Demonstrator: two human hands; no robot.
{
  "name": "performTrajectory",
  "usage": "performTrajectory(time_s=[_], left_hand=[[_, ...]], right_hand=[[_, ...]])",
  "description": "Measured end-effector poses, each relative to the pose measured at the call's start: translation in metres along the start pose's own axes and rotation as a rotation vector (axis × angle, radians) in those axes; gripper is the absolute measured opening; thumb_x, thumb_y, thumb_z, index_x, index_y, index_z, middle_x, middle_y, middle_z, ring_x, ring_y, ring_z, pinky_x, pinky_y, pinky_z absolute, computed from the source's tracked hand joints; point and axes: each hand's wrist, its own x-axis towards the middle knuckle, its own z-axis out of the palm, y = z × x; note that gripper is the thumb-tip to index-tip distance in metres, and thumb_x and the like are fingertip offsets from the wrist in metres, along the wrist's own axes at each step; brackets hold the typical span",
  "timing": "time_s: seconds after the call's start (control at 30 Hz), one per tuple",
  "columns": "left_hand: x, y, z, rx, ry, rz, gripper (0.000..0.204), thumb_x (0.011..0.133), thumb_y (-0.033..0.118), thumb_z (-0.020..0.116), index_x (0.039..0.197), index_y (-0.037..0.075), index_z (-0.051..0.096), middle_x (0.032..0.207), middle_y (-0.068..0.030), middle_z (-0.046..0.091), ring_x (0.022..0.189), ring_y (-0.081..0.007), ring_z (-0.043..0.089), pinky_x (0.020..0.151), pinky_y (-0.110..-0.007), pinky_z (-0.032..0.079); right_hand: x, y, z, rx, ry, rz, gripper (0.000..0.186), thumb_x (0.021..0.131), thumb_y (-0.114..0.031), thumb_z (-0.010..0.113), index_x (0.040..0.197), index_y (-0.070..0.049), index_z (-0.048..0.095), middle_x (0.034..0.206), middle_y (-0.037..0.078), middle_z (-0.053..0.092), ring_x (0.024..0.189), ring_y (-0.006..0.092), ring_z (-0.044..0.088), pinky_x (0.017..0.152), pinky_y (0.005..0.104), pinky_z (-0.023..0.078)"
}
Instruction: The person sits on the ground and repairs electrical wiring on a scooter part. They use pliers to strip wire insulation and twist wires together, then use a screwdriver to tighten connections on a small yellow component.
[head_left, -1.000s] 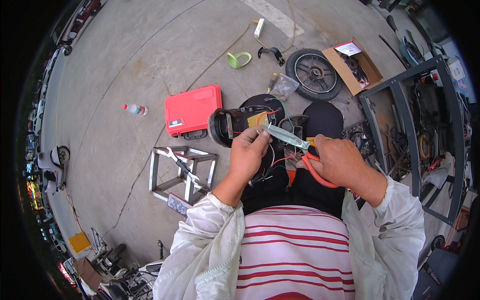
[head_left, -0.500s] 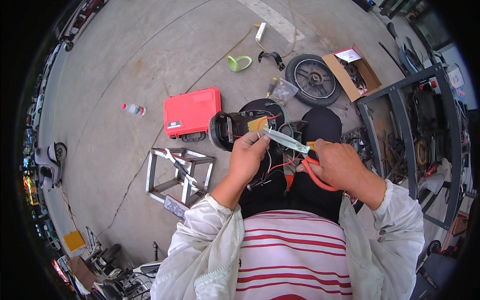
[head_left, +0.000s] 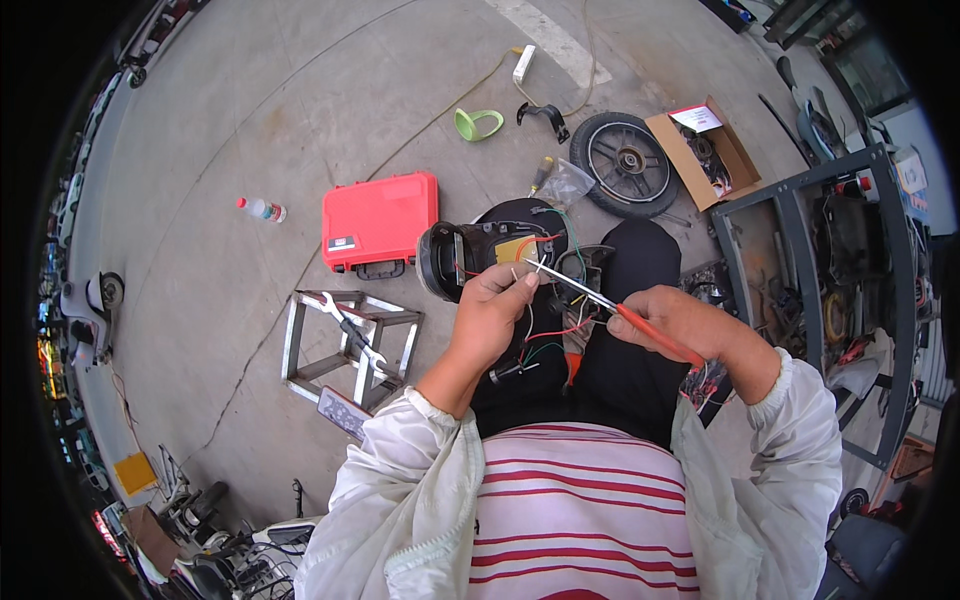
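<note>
1. The thin wire [head_left: 528,272] sits pinched between the fingertips of the left hand [head_left: 498,305], just above the person's lap and in front of the black housing [head_left: 490,250] with its yellow label and loose red, green and white leads.
2. The right hand [head_left: 672,322] is clenched around the red handles of the pliers [head_left: 610,305], whose slim metal tips point left and meet the wire just beside the left fingertips; whether the tips actually bite the wire is hard to tell at this size.
3. Below the hands, more coloured leads hang over the dark trousers, with a second red-handled tool [head_left: 572,358] lying on the lap.
4. Left of the housing, a red plastic case [head_left: 380,220] lies flat on the concrete floor [head_left: 250,120].
5. Nearer the person's left, a small metal frame stool [head_left: 345,345] carries a spanner [head_left: 348,328].
6. Farther out lie a plastic bottle [head_left: 262,209], a green funnel [head_left: 476,124], a small wheel [head_left: 625,162] and an open cardboard box [head_left: 705,150] of parts.
</note>
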Motion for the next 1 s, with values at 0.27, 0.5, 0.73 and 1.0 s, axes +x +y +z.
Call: performTrajectory(time_s=[0.27,0.5,0.73,1.0], left_hand=[[0.0,-0.002,-0.003,0.038,-0.039,0.066,0.019,0.101,0.015,0.062,0.106,0.002,0.073,0.075,0.0076,0.051,0.062,-0.0016,0.038,0.054,-0.02,0.028],[0.004,-0.002,0.002,-0.042,-0.06,0.054,0.02,0.102,0.017,0.061,0.109,0.002,0.071,0.076,0.0072,0.051,0.062,-0.0012,0.037,0.054,-0.02,0.027],[-0.003,-0.004,0.002,0.002,-0.032,0.033,0.02,0.102,0.013,0.061,0.111,-0.003,0.068,0.075,0.0038,0.05,0.063,-0.0046,0.038,0.055,-0.021,0.031],[-0.002,0.001,0.006,0.086,-0.071,0.014,0.022,0.102,0.013,0.061,0.114,-0.004,0.068,0.077,0.0019,0.056,0.062,-0.0055,0.044,0.056,-0.022,0.036]], right_hand=[[-0.008,-0.006,-0.013,0.549,-0.252,0.214,0.048,0.103,-0.051,0.054,0.076,-0.012,0.049,0.06,-0.009,0.037,0.053,0.0006,0.036,0.043,0.0192,0.028],[-0.005,0.01,-0.003,0.393,-0.084,0.028,0.052,0.103,-0.059,0.047,0.08,-0.012,0.049,0.057,-0.009,0.034,0.046,0.0022,0.031,0.041,0.0204,0.025],[0.011,0.039,-0.026,0.767,0.628,0.021,0.065,0.096,-0.07,0.051,0.083,-0.007,0.055,0.066,0.001,0.051,0.057,0.0105,0.05,0.051,0.0272,0.04],[0.047,-0.024,0.03,0.251,0.655,-0.25,0.028,0.079,-0.012,0.08,0.095,0.001,0.061,0.078,0.013,0.06,0.069,0.0172,0.053,0.065,0.0352,0.048]])
